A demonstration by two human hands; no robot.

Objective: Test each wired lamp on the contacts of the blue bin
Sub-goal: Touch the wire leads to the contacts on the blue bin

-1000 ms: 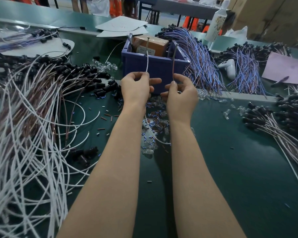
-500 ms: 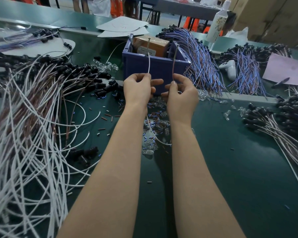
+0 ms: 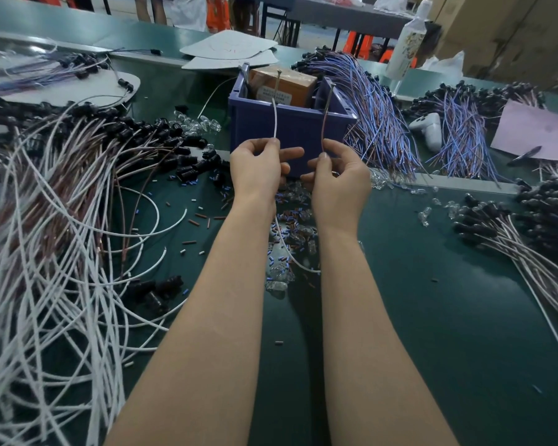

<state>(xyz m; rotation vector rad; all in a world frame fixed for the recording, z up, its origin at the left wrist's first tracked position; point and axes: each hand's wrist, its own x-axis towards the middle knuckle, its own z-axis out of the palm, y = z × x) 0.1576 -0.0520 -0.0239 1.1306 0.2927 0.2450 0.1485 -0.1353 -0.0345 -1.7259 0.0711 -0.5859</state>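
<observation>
At the blue bin (image 3: 290, 133): touching two lamp leads to its contacts, lamp body hidden under the hands.

Holding the white lead (image 3: 275, 119) up against the left contact (image 3: 279, 72) and the brown lead (image 3: 327, 119) against the right contact (image 3: 332, 86), both seemingly touching. Pinching white between thumb and forefinger of the left hand (image 3: 258, 170), and brown likewise in the right hand (image 3: 339, 180), with the other fingers loosely curled. Probably risking a false dead reading by pinching low and leaving long, bending lengths free above the fingers, so slipping off a post easily. Possibly shorting by letting the tips drift together. Possibly snagging the slack white loop on the loose bulbs (image 3: 279, 281) between the forearms.
</observation>
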